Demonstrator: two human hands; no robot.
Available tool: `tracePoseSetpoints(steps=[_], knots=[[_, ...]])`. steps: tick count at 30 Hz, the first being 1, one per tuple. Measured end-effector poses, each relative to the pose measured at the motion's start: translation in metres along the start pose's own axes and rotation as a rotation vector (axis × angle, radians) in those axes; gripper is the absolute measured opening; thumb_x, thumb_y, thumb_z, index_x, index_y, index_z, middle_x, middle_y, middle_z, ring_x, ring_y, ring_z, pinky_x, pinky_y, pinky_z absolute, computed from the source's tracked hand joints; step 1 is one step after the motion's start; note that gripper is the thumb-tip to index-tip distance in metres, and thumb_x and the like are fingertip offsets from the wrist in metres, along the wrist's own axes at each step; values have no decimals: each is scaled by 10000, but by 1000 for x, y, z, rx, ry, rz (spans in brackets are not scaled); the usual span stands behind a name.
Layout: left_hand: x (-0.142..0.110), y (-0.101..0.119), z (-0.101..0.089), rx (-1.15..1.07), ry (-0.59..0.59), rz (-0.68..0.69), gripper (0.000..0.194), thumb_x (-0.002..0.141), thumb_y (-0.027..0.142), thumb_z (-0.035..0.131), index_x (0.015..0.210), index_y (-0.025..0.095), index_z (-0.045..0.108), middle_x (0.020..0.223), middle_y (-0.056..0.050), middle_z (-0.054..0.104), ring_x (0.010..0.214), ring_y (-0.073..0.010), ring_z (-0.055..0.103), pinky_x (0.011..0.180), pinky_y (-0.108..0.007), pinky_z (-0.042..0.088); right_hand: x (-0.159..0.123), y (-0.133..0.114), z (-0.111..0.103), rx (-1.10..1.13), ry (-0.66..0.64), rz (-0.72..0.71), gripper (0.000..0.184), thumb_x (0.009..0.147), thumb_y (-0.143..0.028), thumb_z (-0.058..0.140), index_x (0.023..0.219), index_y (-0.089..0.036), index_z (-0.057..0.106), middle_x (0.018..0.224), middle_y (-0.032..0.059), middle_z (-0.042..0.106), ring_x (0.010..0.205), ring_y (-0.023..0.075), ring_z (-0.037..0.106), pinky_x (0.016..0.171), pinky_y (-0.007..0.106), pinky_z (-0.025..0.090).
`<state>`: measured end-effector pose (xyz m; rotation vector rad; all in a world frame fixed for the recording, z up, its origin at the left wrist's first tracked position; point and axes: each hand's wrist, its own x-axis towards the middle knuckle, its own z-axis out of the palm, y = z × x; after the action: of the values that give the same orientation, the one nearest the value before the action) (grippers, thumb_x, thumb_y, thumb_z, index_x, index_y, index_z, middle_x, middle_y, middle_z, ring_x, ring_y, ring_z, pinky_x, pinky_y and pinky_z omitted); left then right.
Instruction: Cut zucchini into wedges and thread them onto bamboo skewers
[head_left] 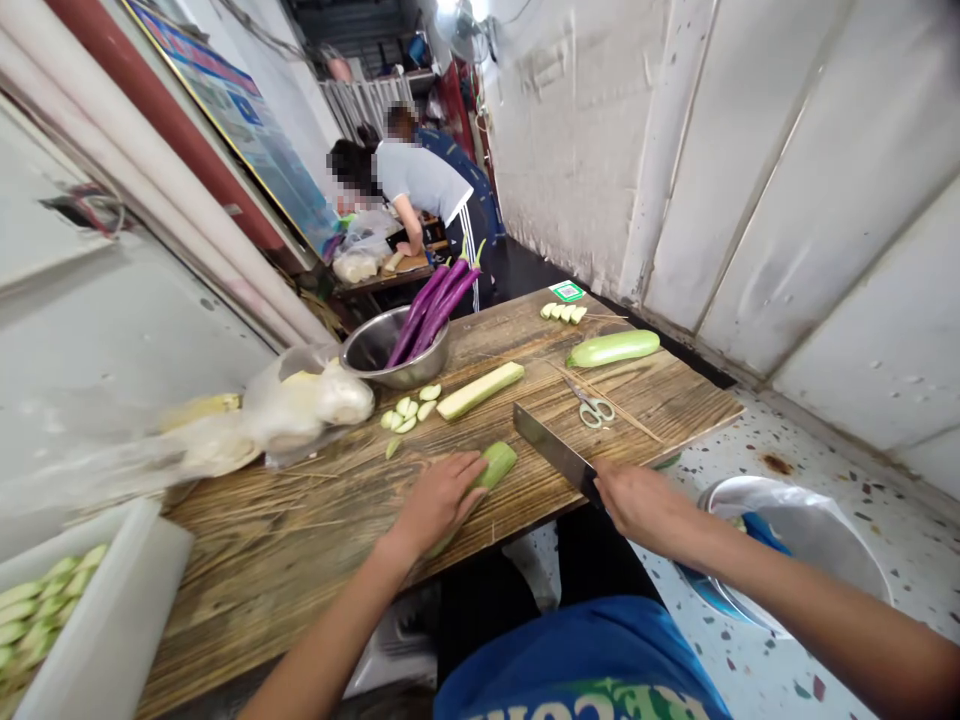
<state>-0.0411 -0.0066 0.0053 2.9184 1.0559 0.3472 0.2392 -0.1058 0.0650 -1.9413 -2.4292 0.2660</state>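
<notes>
My left hand [442, 497] lies over a piece of pale green zucchini [497, 464] near the table's front edge, its fingers pressing on it. In my right hand [636, 500] is the dark handle of a cleaver [553, 447]; its blade points left and away, apart from the zucchini. Farther back rests a long peeled zucchini piece [480, 390] with a flat side up. Cut zucchini slices [406, 409] lie to its left. A whole zucchini [613, 348] sits at the right, with scissors [595, 408] and thin wooden skewers [626, 408] nearer me.
A metal bowl [367, 345] holds purple eggplants [439, 310]. Plastic bags [322, 400] lie at left, above a white foam box [142, 590] of skewered slices. More slices [564, 313] lie at the far end. A lined bucket [810, 540] stands right; two people [427, 180] bend over another table.
</notes>
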Motion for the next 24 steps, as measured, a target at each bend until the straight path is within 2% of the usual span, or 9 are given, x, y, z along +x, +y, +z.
tracePoseSetpoints(steps=[3, 8, 11, 16, 24], knots=[[20, -7, 3, -54, -51, 133, 371, 908, 322, 315, 1175, 167, 521, 1219, -100, 540, 1151, -214, 464, 973, -386, 380, 12, -7, -6, -68, -38, -31, 127, 868, -155, 357, 919, -124, 470, 639, 75, 641, 575, 209, 624, 485, 243, 335], [28, -14, 17, -66, -99, 170, 368, 920, 261, 276, 1189, 168, 509, 1233, -87, 533, 1171, -203, 449, 984, -386, 381, 29, -17, -16, -143, -94, -72, 170, 814, -89, 376, 962, -115, 458, 631, 78, 638, 613, 213, 634, 530, 245, 379], [25, -16, 21, -84, -75, 195, 362, 915, 231, 280, 1189, 160, 506, 1234, -100, 528, 1183, -207, 434, 979, -390, 390, 35, -19, -19, -163, -134, -89, 174, 799, -85, 395, 958, -108, 463, 638, 84, 638, 632, 196, 635, 540, 230, 383], [27, -16, 19, -133, -42, 228, 338, 909, 212, 291, 1147, 154, 525, 1218, -108, 528, 1187, -212, 418, 974, -397, 396, 37, -18, -18, -178, -91, -109, 155, 812, -94, 380, 932, -121, 474, 586, 63, 625, 586, 192, 632, 486, 226, 348], [30, -11, 17, -169, 49, 224, 305, 901, 199, 313, 1104, 139, 534, 1135, -116, 557, 1110, -207, 456, 915, -395, 443, 37, -20, -13, -179, -111, -86, 134, 849, -127, 378, 947, -119, 469, 600, 60, 638, 566, 202, 639, 461, 233, 326]])
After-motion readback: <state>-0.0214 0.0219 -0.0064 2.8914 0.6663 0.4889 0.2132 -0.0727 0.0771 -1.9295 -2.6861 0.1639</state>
